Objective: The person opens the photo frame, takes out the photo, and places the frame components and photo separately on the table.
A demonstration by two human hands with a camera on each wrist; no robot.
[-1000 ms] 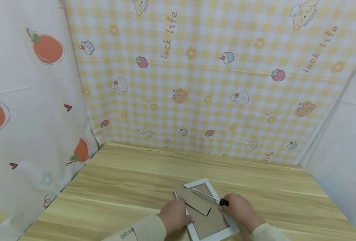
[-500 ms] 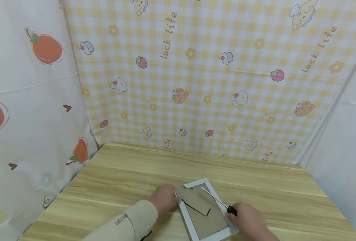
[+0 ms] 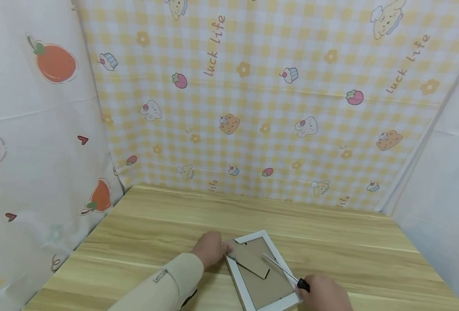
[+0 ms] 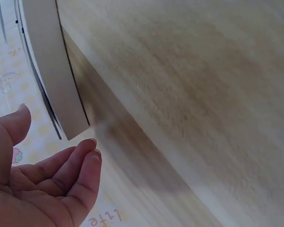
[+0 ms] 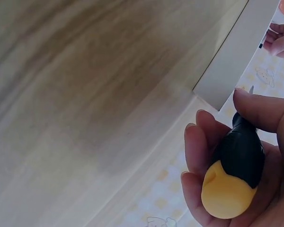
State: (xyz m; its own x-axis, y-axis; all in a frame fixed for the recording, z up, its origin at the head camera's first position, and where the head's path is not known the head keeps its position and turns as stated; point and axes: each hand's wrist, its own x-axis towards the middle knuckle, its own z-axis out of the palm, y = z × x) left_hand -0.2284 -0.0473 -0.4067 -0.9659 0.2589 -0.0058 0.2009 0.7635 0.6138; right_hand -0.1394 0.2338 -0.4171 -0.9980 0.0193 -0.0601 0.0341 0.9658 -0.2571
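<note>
A white picture frame (image 3: 242, 283) lies back up on the table, with a brown backing board (image 3: 266, 296) and a brown stand flap (image 3: 250, 260) across it. Small dark tabs show along the inner edge. My left hand (image 3: 210, 249) is at the frame's far left corner; in the left wrist view its thumb and loosely bent fingers stand apart around the corner, gripping nothing. My right hand (image 3: 326, 293) holds a screwdriver (image 5: 236, 161) by its black and yellow handle at the near right corner. Its metal shaft points over the backing board; whether the tip touches cannot be told.
The wood-grain table (image 3: 167, 216) extends around the frame. A yellow checked cloth (image 3: 252, 142) hangs behind it. White cloths stand at the left (image 3: 50, 172) and right (image 3: 439, 185) sides.
My left hand has moved from the frame's left side up to its far left corner. My right hand has drawn back towards the near right corner, pulling the screwdriver tip away from the far edge.
</note>
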